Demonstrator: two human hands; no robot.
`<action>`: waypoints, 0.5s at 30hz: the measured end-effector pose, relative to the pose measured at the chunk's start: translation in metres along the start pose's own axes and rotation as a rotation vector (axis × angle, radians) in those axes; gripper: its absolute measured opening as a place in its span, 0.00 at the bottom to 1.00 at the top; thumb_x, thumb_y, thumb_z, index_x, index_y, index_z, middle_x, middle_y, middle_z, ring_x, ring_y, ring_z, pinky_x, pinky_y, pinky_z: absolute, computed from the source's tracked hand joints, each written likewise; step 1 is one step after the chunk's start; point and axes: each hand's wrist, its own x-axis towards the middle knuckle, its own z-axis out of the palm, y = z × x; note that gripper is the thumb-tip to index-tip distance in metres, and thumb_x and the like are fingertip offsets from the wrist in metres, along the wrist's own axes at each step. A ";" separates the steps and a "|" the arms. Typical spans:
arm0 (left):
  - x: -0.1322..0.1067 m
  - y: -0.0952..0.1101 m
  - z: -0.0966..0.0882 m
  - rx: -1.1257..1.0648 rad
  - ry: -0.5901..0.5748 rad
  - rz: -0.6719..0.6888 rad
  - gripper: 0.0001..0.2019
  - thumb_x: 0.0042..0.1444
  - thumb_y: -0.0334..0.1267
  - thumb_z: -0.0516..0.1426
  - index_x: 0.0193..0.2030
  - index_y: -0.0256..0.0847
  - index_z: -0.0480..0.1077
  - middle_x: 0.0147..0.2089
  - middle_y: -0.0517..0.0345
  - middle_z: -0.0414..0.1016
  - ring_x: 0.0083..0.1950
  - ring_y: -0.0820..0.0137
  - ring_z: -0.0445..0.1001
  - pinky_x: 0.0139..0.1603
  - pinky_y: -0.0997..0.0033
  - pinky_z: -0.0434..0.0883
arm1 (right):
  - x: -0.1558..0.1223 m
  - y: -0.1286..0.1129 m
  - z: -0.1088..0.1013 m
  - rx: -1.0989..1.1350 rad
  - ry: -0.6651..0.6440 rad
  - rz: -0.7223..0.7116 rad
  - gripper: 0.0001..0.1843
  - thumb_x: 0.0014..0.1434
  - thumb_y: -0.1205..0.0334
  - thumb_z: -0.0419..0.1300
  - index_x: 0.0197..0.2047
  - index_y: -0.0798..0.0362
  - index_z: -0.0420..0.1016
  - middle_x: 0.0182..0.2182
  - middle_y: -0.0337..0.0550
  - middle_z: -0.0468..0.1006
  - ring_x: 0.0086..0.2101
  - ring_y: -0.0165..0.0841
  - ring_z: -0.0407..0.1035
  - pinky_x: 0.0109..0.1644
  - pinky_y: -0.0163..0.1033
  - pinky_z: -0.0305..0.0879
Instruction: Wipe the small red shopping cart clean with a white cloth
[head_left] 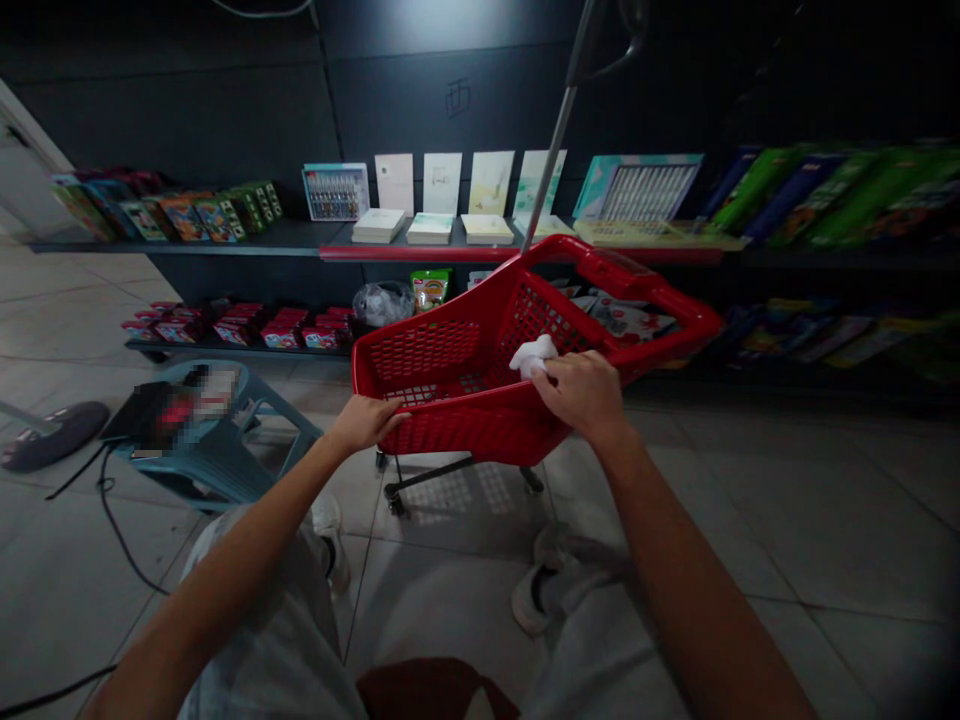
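Observation:
A red plastic shopping cart [465, 430] stands side-on before me, its handle [697, 310] to the right. My left hand [365, 421] grips the cart's near rim close to its left end, fingers over the edge. Farther right along the same rim is my right hand [585, 393], closed on a crumpled white cloth [533, 354]. The cloth bunches up over the inner side of the rim. Through the open top the basket's grid walls and floor show, and I see no goods in it.
A blue-grey stool [217, 450] with blurred items on it stands at left, near a round stand base [56, 435] and a loose black cable [124, 540]. Behind the cart, a shelf [285, 237] bears books [430, 228] and boxed goods. A metal pole [551, 160] rises behind the cart.

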 end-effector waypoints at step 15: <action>0.002 0.012 0.003 0.060 0.009 -0.059 0.25 0.71 0.53 0.44 0.37 0.39 0.74 0.32 0.46 0.80 0.31 0.62 0.77 0.30 0.66 0.58 | 0.012 -0.140 0.013 0.321 -0.248 -0.409 0.23 0.74 0.48 0.47 0.51 0.49 0.80 0.45 0.49 0.85 0.43 0.39 0.78 0.46 0.39 0.60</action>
